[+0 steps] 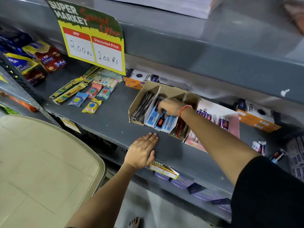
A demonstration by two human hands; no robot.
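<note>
Two hands on the job: the right grip (171, 107) pinches the small black-and-red packet (160, 122), which sits atop the blue sachets (152, 116) in the middle compartment of the brown cardboard divider box (138, 100). The left grip (142, 151) lies flat and open on the grey metal shelf (107, 116). Best lifted straight up, slowly, so the sachets don't snag.

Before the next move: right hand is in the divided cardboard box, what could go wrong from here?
1. The right hand pinches a black-and-red packet lying on the blue packets; lifting it may drag loose blue ones out.
2. The left hand rests flat on the shelf, not on the cardboard box, so a tug could shift the box.
</note>
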